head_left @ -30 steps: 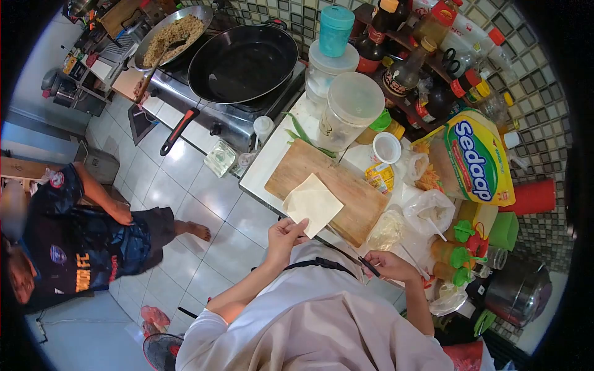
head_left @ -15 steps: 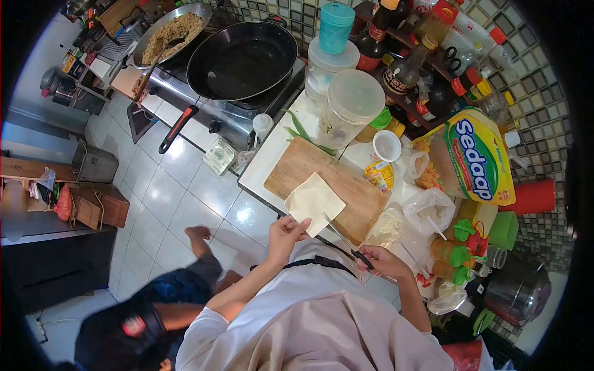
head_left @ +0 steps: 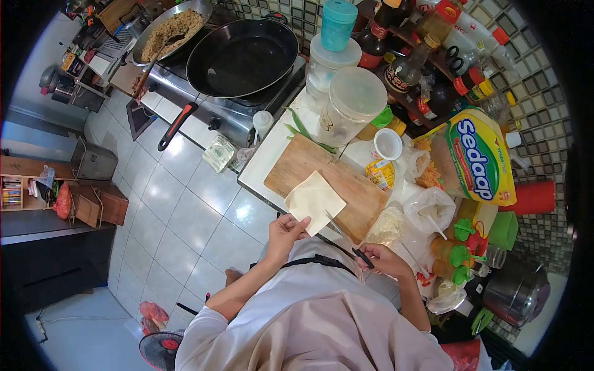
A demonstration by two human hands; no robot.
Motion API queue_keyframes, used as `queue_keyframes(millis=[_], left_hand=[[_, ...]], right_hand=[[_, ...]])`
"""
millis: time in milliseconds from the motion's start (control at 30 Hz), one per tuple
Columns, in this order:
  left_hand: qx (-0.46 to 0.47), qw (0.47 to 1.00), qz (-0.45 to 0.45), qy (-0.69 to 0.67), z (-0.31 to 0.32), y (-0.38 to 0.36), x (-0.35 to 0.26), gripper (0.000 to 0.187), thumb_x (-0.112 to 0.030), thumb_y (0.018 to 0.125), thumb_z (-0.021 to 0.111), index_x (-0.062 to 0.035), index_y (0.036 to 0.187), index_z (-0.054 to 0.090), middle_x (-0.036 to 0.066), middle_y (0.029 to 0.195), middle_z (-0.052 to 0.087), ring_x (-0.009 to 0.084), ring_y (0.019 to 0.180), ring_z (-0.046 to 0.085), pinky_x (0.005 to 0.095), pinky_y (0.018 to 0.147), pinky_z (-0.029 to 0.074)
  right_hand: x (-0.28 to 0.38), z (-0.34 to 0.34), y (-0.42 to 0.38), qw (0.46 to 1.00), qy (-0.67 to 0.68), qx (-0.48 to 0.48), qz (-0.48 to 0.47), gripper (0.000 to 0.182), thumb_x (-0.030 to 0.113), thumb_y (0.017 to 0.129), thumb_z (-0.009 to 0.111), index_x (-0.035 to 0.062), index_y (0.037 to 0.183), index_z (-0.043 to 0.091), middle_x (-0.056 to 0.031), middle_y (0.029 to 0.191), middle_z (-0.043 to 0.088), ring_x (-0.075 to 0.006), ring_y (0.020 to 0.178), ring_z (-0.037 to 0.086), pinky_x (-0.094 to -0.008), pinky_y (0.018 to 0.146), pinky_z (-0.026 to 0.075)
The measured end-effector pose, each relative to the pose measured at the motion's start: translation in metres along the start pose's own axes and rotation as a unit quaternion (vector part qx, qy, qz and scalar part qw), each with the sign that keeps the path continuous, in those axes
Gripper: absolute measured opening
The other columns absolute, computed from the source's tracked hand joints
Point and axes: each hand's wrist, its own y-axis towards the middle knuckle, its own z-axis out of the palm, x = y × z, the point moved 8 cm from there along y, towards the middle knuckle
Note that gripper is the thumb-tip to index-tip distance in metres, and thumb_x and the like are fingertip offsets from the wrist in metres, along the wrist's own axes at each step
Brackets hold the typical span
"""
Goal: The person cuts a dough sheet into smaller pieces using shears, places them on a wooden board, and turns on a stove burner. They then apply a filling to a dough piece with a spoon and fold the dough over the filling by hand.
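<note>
Holding scissors [head_left: 361,256], right hand [head_left: 385,260] is curled; left hand [head_left: 286,236] pinches sheet [head_left: 315,201].

A thin, square, cream-coloured sheet [head_left: 315,201] spreads partly over a brown wooden board [head_left: 356,213]; black-handled metal scissors [head_left: 362,257] overlap its edge.

Left hand [head_left: 288,232] has a pale square wrapper [head_left: 314,199] pinched between thumb and fingers, right hand [head_left: 382,260] has black-handled scissors [head_left: 362,257] with the blade tips right at the wrapper. Wooden cutting board [head_left: 365,204] sits just past the fingertips, and there's a black frying pan [head_left: 244,59] way beyond the left ones.
</note>
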Motion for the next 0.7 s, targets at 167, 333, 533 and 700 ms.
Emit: queue_keyframes(millis=[167,333,533,700], left_hand=[[-0.004,1.0,0.0,0.014,-0.003,0.002,0.004,0.015,-0.016,0.078,0.065,-0.002,0.078,0.06,0.003,0.067,0.06,0.0073,0.056,0.056,0.0192,0.053,0.047],[-0.001,0.999,-0.04,-0.001,-0.002,0.0,0.006,0.016,-0.017,0.078,0.065,-0.0013,0.078,0.06,0.004,0.069,0.061,0.008,0.058,0.056,0.0196,0.054,0.048],[0.054,0.989,-0.137,-0.021,0.004,0.0,0.027,0.022,-0.018,0.078,0.064,0.0029,0.079,0.058,0.008,0.072,0.059,0.0152,0.067,0.061,0.0256,0.062,0.053],[0.062,0.989,-0.129,-0.029,0.013,-0.003,0.023,0.023,-0.017,0.079,0.063,0.0051,0.08,0.058,0.011,0.076,0.061,0.0172,0.069,0.062,0.0259,0.063,0.054]], right_hand=[[-0.004,0.0,0.004,1.0,0.007,0.02,-0.016,0.017,0.002,0.077,0.04,0.0055,0.088,0.051,0.0036,0.067,0.051,-0.0024,0.057,0.043,-0.016,0.045,0.03],[-0.002,-0.001,0.003,1.0,0.016,0.005,0.002,0.021,-0.003,0.074,0.037,0.0044,0.089,0.049,0.0018,0.067,0.051,-0.0025,0.057,0.044,-0.0155,0.044,0.028],[-0.004,-0.003,0.005,1.0,0.001,-0.028,-0.006,0.007,0.011,0.084,0.049,0.0064,0.083,0.054,0.0064,0.062,0.049,-0.0013,0.051,0.04,-0.0168,0.042,0.029],[-0.006,-0.003,0.005,1.0,0.0,-0.031,-0.006,0.007,0.012,0.084,0.051,0.0063,0.083,0.054,0.0062,0.062,0.048,-0.001,0.051,0.039,-0.0175,0.042,0.029]])
